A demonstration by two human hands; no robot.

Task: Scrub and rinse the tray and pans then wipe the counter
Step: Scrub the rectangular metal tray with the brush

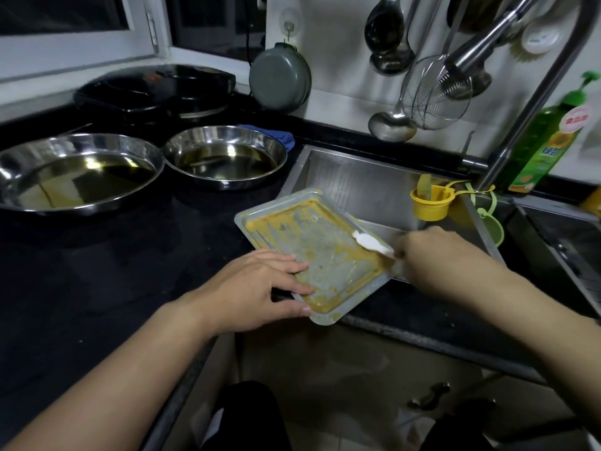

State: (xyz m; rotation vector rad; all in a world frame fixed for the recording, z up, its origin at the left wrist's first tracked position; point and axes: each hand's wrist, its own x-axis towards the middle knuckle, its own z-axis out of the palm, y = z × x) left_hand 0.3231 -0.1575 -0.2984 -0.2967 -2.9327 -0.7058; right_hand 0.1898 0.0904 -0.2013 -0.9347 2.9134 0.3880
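Over the sink's near-left corner the tray (320,252) lies bridged, its near end on the black counter (113,271) and its far end jutting out above the sink (364,187). Yellow residue rings its floor, thickest along the rims, with the middle partly scraped bare. Its long axis runs from near-right to far-left. The left hand (260,288) holds the near-left long edge, thumb along the rim and fingers laid flat on the tray floor, pinning it. The right hand (432,255) sits at the right edge and pinches a white scraper (370,242), whose blade points left onto the tray floor, so the next stroke likely pulls crosswise toward the sink. A yellow cup (431,203) hangs on the sink wall just beyond the right hand, and the faucet (520,118) arches above it; both crowd a wide sweep. Left on the counter stand two steel pans (224,156), side by side, each holding oily liquid and not yet washed. A green soap bottle (549,141) stands behind the faucet.
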